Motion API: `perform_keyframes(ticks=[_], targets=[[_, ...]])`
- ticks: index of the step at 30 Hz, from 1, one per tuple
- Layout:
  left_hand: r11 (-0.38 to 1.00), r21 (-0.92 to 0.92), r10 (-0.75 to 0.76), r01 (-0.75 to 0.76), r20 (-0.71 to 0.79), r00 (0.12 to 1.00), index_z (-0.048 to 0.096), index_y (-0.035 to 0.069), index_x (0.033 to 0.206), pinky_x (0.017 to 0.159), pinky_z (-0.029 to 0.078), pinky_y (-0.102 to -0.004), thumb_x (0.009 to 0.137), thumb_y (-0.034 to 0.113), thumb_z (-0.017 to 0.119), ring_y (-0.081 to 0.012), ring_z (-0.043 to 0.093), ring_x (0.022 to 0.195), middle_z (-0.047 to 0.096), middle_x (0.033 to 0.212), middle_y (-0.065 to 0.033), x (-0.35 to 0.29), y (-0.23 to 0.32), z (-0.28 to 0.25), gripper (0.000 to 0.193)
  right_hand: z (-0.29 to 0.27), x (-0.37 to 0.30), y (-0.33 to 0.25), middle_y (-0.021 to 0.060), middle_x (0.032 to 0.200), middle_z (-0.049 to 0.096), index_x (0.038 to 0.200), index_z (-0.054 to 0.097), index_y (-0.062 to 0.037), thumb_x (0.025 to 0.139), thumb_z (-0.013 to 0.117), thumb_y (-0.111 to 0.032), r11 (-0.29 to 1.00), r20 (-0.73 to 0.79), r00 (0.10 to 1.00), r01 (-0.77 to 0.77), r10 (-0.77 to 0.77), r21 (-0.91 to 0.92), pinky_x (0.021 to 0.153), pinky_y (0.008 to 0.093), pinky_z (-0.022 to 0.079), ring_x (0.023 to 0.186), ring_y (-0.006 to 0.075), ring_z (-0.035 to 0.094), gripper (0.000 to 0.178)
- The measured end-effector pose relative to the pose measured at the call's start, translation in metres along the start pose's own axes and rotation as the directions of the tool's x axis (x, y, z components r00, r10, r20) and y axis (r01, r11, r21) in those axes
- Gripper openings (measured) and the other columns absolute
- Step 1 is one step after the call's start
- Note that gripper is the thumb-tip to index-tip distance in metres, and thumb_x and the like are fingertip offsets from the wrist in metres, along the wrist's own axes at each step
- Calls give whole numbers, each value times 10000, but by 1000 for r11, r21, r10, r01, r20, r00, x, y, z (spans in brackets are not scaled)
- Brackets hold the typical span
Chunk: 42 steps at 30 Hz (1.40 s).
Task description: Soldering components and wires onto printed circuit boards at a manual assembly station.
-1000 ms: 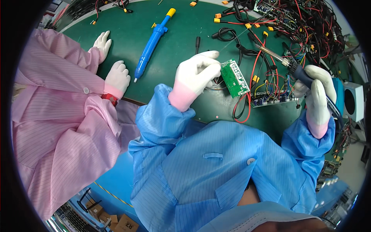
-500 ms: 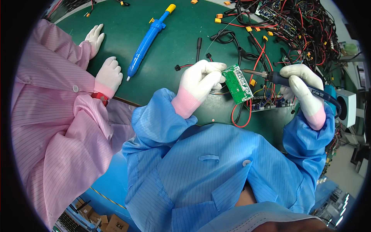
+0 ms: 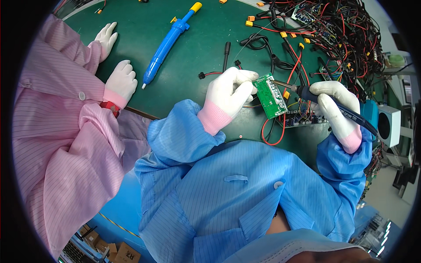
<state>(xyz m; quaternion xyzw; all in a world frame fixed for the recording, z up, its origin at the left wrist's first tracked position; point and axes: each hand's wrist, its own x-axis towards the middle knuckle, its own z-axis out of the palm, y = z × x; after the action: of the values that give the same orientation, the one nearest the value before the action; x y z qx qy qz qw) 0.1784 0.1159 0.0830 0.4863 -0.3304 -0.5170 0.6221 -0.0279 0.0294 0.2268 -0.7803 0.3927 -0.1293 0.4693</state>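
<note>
A green circuit board with a silvery strip of solder pads is pinched at its upper left edge by my gloved left hand. My right hand, also in a white glove, grips a dark-handled soldering iron. The iron's tip is at the upper part of the solder strip; whether it touches, I cannot tell. Red and black wires loop below the board. Behind and to its right, another board assembly lies on the green table.
A blue solder sucker lies left of centre on the green table. At left, a co-worker in pink rests gloved hands on it. Tangled cables and boards are heaped at far right. A white box-shaped device stands right.
My right hand has shifted left, bringing the iron's tip from beside the board's edge to over the solder strip. My left hand holds the board nearly still.
</note>
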Motion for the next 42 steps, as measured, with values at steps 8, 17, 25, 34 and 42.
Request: perform_keyframes(ticks=[8,17,25,34,42], targets=[[995,87,39,-40,8,999,561,-37,913,691,532,-248,874,20,530,-164,616,790,606,1166,-189,0,-1,1,75,0,2,-2,148,1012,610,1079,602,62,876,496,-113,999,21,1000,7,-6,-46,732,272,490,799,179,583,288],[983,174,51,-51,4,999,573,-47,911,671,525,-235,867,16,536,-151,612,755,621,1138,-171,1,-2,2,85,-2,7,2,84,847,635,1041,640,33,863,569,-164,995,11,996,90,-89,-35,655,234,447,725,128,563,275],[974,199,113,-113,12,994,573,-33,883,640,503,-222,844,5,555,-134,591,714,625,1127,-160,4,-9,1,58,-5,9,2,88,876,639,1049,637,34,865,568,-168,999,41,998,44,-45,27,671,236,447,743,131,564,281],[938,287,190,-195,48,981,566,-23,867,600,467,-206,828,-2,562,-114,560,649,625,1112,-152,4,-9,1,44,-6,11,-1,88,887,637,1048,637,33,860,567,-160,998,72,996,53,-52,-15,675,241,447,749,129,556,279],[980,183,76,-77,13,997,567,-28,889,588,463,-200,832,-1,553,-100,549,632,629,1101,-147,4,-7,0,65,-6,10,2,85,885,635,1047,639,29,853,568,-154,999,63,997,42,-41,-9,666,237,441,742,127,550,276]])
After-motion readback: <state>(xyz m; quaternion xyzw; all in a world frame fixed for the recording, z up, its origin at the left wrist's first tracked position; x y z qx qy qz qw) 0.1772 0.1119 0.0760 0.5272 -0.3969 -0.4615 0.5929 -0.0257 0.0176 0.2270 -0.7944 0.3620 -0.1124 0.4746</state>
